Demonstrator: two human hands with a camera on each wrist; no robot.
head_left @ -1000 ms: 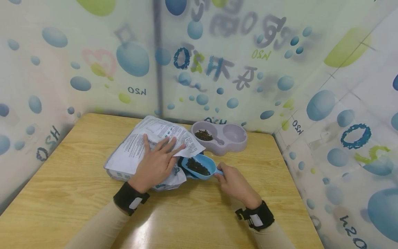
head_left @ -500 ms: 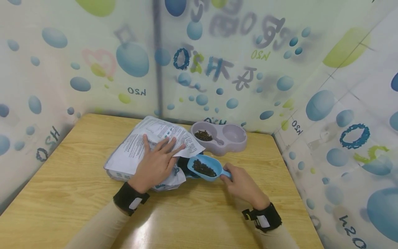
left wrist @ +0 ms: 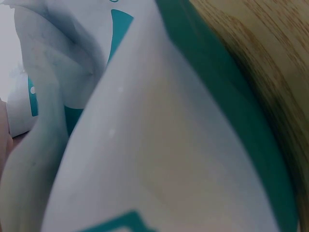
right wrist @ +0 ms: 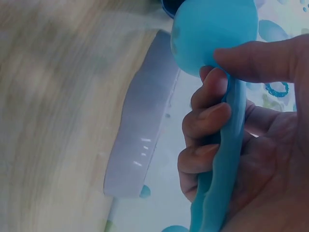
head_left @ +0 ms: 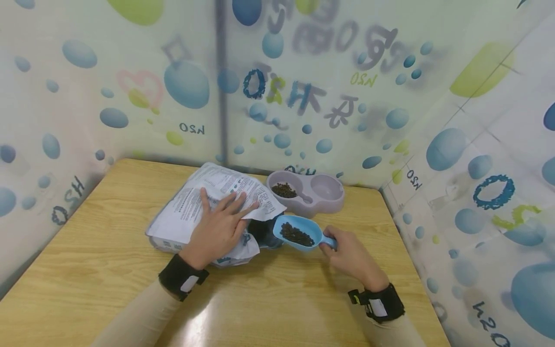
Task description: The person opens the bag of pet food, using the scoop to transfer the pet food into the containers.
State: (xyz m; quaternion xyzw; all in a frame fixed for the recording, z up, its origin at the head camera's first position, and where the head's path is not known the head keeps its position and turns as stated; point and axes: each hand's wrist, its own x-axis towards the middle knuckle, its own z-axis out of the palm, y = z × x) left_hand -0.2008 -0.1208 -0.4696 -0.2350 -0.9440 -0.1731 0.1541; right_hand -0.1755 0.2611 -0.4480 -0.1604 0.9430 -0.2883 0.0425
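Note:
My right hand grips the handle of a light blue scoop, which carries a heap of dark brown kibble. In the right wrist view the fingers wrap round the handle and the thumb lies along its top. The scoop's front lip is right by the dark mouth of a white printed bag lying on its side. My left hand rests on the bag with its fingers spread. Only the bag's white and teal film fills most of the left wrist view.
A grey double pet bowl stands at the back of the wooden table, behind the scoop. Its left compartment holds some kibble. Walls with a bubble print enclose the table behind and on both sides.
My right hand has drawn the loaded scoop to the right, out of the bag's mouth. The left hand and the bag have stayed in place.

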